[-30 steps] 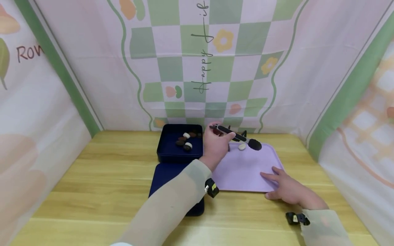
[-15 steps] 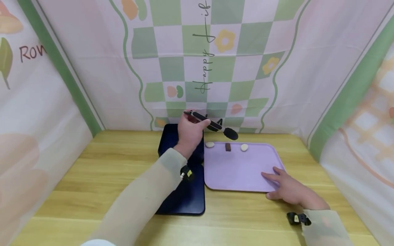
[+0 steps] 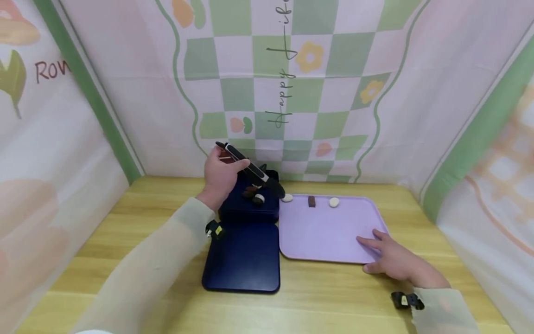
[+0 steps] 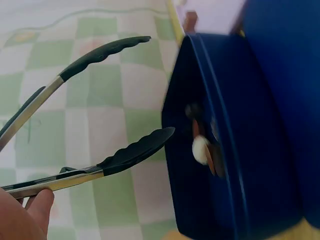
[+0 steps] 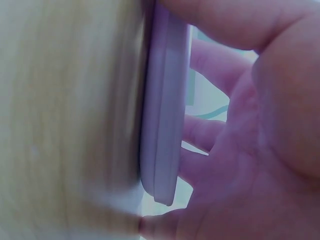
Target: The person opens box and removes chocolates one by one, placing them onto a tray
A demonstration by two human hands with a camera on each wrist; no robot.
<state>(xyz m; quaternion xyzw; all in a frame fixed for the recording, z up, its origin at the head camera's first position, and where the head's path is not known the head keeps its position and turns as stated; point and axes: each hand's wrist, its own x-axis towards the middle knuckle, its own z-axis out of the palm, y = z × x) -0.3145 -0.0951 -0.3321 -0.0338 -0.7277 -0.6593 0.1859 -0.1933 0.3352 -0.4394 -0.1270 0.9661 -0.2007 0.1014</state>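
My left hand (image 3: pixel 219 178) grips a pair of kitchen tongs (image 3: pixel 249 168) with black scalloped tips, above the navy box (image 3: pixel 249 216). In the left wrist view the arms of the tongs (image 4: pixel 135 151) stand wide apart with nothing between them. Several small brown, dark and white pieces lie in the box, one of them white (image 4: pixel 200 149). On the lilac tray (image 3: pixel 321 236), a brown block (image 3: pixel 311 201) lies between two pale pebble-like pieces (image 3: pixel 333 202). My right hand (image 3: pixel 394 260) rests with spread fingers on the tray's right front corner, its thumb at the rim.
A flat navy lid (image 3: pixel 242 260) lies in front of the box, left of the tray. All stand on a wooden table (image 3: pixel 313 297). A patterned cloth (image 3: pixel 267 93) hangs close behind the box and tray, with more cloth at both sides.
My left hand has carried the tongs leftward from over the tray to over the box, uncovering the tray's left pieces and the lid. My right hand stays on the tray.
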